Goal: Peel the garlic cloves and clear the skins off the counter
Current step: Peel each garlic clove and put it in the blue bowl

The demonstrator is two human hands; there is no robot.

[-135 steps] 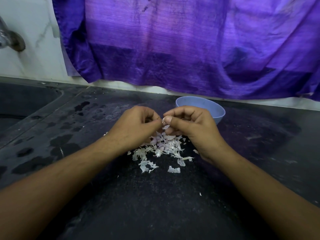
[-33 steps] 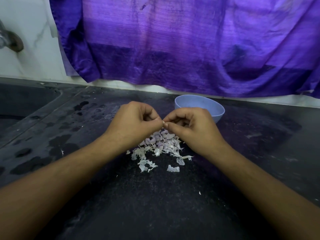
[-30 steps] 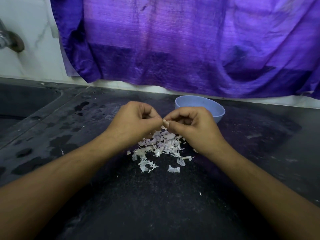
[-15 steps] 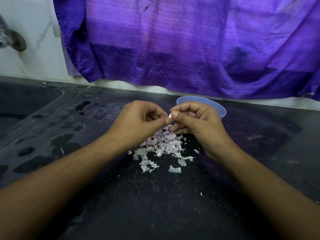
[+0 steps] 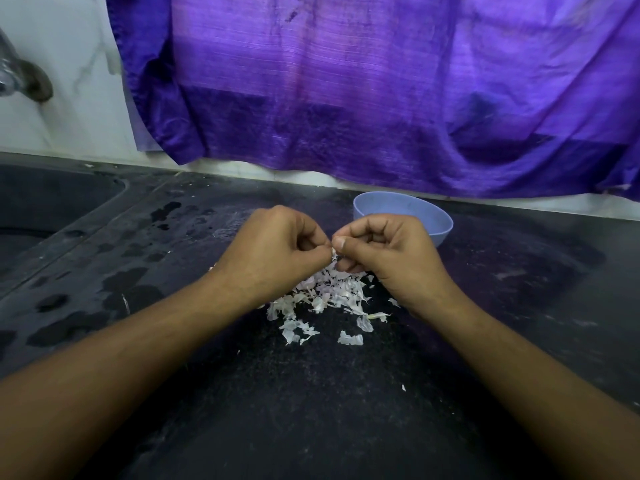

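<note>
Above skin pile (image 5: 323,296) at counter (image 5: 311,410) centre: left hand (image 5: 277,251) and right hand (image 5: 388,254), lowered since 0.5 s ago, pinch 1 garlic clove (image 5: 334,252); peeling continues. Bowl (image 5: 403,216) at 1 o'clock.

Two bare forearms and hands (image 5: 346,258), no sleeves, no jewellery.

The desk (image 5: 311,410) looks like dark speckled stone, mostly matt, with glossy wet patches (image 5: 69,327) on its left side. The garlic skins (image 5: 322,299) are thin, papery and pale, faintly translucent. The bowl (image 5: 440,216) appears to be smooth, matt, light-blue plastic. The purple cloth (image 5: 346,91) has a silky sheen and a fine ribbed weave. The wall (image 5: 69,109) is smooth white marble-look tile; the tap (image 5: 20,77) is shiny metal.
</note>
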